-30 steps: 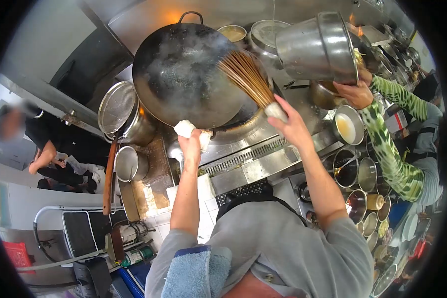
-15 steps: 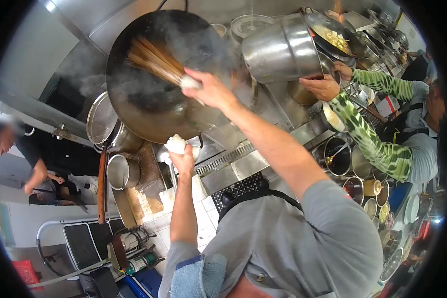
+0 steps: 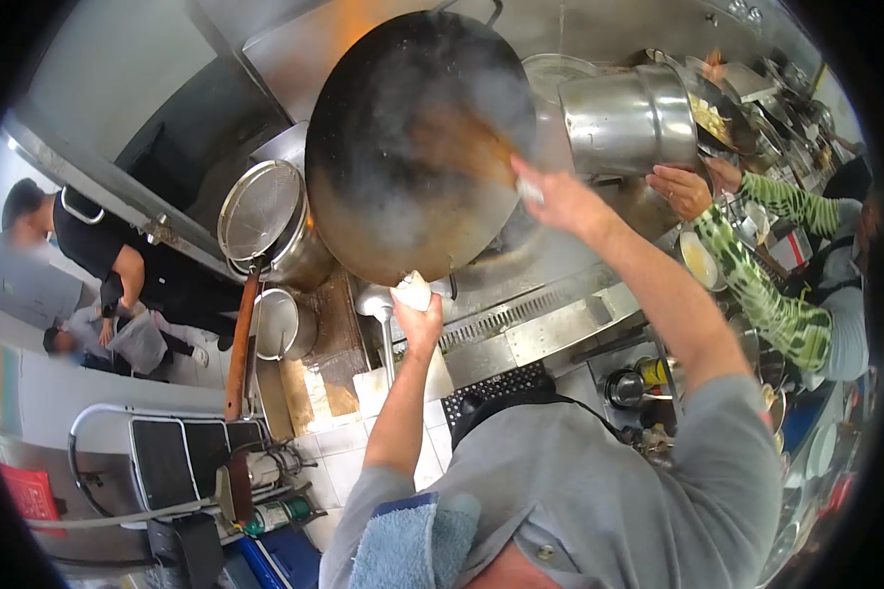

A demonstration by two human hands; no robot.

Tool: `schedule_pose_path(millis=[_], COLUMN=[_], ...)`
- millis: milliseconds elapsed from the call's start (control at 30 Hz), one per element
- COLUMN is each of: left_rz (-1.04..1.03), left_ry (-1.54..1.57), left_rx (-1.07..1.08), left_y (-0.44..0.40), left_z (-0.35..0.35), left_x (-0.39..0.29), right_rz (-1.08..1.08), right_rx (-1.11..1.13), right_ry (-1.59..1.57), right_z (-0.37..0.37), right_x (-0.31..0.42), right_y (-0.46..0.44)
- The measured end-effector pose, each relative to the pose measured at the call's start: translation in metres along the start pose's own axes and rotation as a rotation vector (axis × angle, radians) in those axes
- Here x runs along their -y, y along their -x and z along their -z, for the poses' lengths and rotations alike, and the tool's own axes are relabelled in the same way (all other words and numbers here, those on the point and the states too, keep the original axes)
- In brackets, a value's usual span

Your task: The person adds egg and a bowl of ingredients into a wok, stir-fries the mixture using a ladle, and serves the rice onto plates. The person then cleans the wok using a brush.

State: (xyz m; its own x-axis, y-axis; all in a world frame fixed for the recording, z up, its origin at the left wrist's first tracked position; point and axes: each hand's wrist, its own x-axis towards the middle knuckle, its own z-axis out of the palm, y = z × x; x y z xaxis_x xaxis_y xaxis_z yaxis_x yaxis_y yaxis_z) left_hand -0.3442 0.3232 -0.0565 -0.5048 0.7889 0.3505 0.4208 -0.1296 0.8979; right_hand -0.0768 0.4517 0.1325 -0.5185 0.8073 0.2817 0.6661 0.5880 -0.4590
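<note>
A large dark wok (image 3: 363,147) is tilted up, with steam rising off its inner face. Its near edge meets a folded white cloth (image 3: 413,291), which my left hand (image 3: 420,322) grips closed at the rim. My right hand (image 3: 562,203) is wrapped round the pale bound end of a bamboo wok brush (image 3: 471,147). Blurred by motion, the bristles reach over the inside of the wok. A ladle (image 3: 375,302) lies beside my left hand, its bowl near the wok's lower edge.
At right a co-worker's hands (image 3: 683,188) hold a big steel pot (image 3: 629,123) tipped on its side. Left of the wok, a long-handled mesh strainer (image 3: 260,208) rests on a pot. A smaller steel pot (image 3: 285,326) stands below it. Another person (image 3: 118,245) stands at far left.
The view has shifted, so the wok sits further right. The brush has swept towards the wok's right side. My left hand keeps its grip on the cloth at the rim.
</note>
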Motion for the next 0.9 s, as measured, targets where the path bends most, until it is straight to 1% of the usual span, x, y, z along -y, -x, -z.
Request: schedule_pose_path(millis=[67,100,167,200,233,267,300,333,367,433,467,500,567,600,667,700,733,800,833,867,900], left_rz=[-0.004,-0.042,-0.016,-0.008,-0.048,-0.016,-0.024,-0.038,-0.135,-0.001,0.061,0.052,0.088,0.117,0.187,0.201,0.263,0.505,0.570,0.758,0.803], left_ry=[0.006,0.059,0.058,0.049,0.104,0.108,0.106,0.100,0.062,0.104,0.142,0.114,0.089,0.058,0.171,0.265,0.257,0.415,0.460,0.514,0.621], left_rx=[-0.029,-0.050,-0.045,-0.028,-0.007,-0.018,0.004,0.019,-0.035,0.011,0.025,0.008,0.003,0.011,0.012,0.060,0.084,0.098,0.066,0.156,0.130], left_y=[0.001,-0.002,-0.001,-0.001,0.000,0.001,0.004,0.004,0.002,0.004,0.000,0.002,0.003,0.004,0.004,0.004,0.004,0.008,0.006,0.004,0.003], left_z=[0.000,0.000,-0.002,0.000,-0.003,-0.004,-0.003,-0.003,0.000,0.014,0.011,0.012,0.011,0.011,0.004,0.000,-0.004,-0.010,-0.016,-0.014,-0.020], left_x=[-0.005,-0.011,-0.001,0.009,0.027,0.021,0.021,0.022,0.004,0.005,0.002,-0.011,-0.015,-0.016,-0.005,-0.006,-0.012,-0.038,-0.048,-0.060,-0.084], right_rz=[-0.167,-0.114,-0.008,-0.007,-0.033,-0.020,0.106,0.103,0.100,-0.160,-0.223,-0.289,-0.478,-0.522,-0.597,-0.603,-0.610,-0.743,-0.670,-0.594,-0.515], right_rx=[0.457,0.478,0.545,0.399,0.286,0.153,-0.102,0.029,0.157,0.527,0.560,0.593,0.595,0.457,0.168,0.094,0.018,-0.063,-0.123,-0.186,-0.252], right_ry=[0.393,0.489,0.656,0.536,0.362,0.110,-0.287,-0.185,-0.093,0.071,0.153,0.239,0.227,0.110,-0.111,-0.126,-0.145,-0.207,-0.145,-0.084,-0.019], right_z=[0.021,0.043,0.080,0.085,0.090,0.077,0.020,-0.013,-0.032,-0.022,0.003,0.030,0.065,0.057,0.006,-0.019,-0.043,-0.073,-0.071,-0.071,-0.069], right_x=[0.016,0.025,0.047,0.050,0.065,0.062,0.030,0.017,0.015,0.008,0.008,0.010,0.004,-0.013,-0.066,-0.083,-0.095,-0.108,-0.109,-0.106,-0.102], right_y=[0.035,0.033,0.029,0.021,0.010,-0.003,-0.016,-0.010,0.002,0.060,0.089,0.119,0.165,0.185,0.217,0.221,0.218,0.216,0.223,0.231,0.236])
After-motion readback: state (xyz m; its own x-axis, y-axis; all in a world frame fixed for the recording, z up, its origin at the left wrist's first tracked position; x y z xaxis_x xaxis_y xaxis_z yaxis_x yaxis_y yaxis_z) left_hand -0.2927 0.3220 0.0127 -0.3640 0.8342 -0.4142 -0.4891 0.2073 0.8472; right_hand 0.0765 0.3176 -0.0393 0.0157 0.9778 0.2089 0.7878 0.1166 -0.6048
